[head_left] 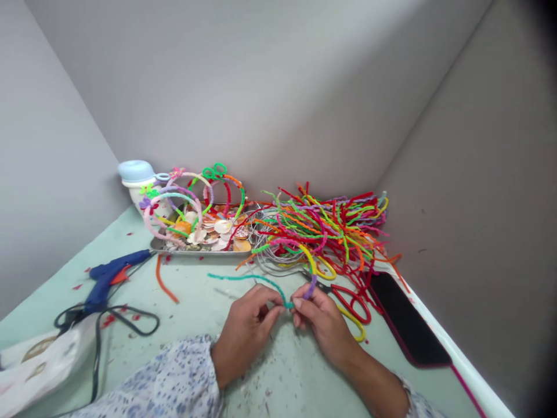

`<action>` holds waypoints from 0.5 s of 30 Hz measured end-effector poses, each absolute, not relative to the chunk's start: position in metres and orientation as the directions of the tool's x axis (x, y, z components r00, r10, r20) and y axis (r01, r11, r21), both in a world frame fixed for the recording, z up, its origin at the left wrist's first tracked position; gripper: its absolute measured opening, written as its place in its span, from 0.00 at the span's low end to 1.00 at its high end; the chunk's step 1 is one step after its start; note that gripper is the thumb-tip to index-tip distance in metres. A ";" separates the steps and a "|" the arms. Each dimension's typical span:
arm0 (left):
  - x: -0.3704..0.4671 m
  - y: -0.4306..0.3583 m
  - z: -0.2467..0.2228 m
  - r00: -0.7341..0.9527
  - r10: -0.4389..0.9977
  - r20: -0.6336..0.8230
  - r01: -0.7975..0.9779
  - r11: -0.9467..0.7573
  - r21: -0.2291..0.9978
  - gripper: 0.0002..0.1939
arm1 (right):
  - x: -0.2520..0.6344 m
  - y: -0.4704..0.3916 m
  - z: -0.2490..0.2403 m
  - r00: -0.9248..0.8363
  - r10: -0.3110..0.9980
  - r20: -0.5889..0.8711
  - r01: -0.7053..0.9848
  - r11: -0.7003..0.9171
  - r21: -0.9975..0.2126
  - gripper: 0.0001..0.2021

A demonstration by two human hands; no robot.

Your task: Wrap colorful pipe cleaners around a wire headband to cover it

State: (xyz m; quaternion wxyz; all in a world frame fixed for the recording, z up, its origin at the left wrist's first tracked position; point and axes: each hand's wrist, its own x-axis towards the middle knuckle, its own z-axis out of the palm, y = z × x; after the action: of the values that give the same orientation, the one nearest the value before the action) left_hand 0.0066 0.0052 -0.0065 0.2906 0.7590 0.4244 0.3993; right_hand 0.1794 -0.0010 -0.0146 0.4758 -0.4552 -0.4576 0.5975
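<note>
A teal pipe cleaner (248, 277) stretches out to the left, its near end pinched between the thumb and fingers of my left hand (255, 325). My right hand (324, 319), close beside it, grips a multicoloured curved band (310, 258) of pink, yellow and purple at its purple end. The teal piece meets the band between my two hands; its exact join is partly hidden by fingertips. Scissors with red handles (354, 305) lie just past my right hand, and yellow handles (354, 325) show beside them.
A metal tray (204, 253) holds shells and decorated rings. Behind it stands a cup with a blue lid (136, 171). Pipe cleaners (331, 226) are heaped at the back right. A phone (409, 319) lies right, a blue glue gun (104, 278) left, an orange strip (164, 281) between.
</note>
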 end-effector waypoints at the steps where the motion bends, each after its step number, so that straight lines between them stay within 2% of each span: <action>1: 0.007 0.006 -0.006 0.323 0.867 0.380 0.409 -0.490 0.770 0.02 | 0.180 -0.001 -0.015 -0.136 0.985 -0.106 -0.154 -0.126 -0.980 0.09; 6: 0.007 0.006 -0.006 0.327 0.818 0.474 0.354 -0.571 0.741 0.05 | 0.180 -0.001 -0.015 -0.144 0.985 -0.095 -0.165 -0.118 -0.979 0.09; 15: 0.004 0.003 -0.003 0.354 0.765 0.539 0.360 -0.643 0.676 0.09 | 0.181 -0.002 -0.015 -0.149 0.984 -0.093 -0.166 -0.118 -0.979 0.09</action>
State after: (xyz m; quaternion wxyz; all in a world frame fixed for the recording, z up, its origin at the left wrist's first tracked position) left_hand 0.0041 0.0035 -0.0029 0.2282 0.7905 0.3557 0.4434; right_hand 0.1807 -0.0020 -0.0148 0.4782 -0.4438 -0.4611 0.6015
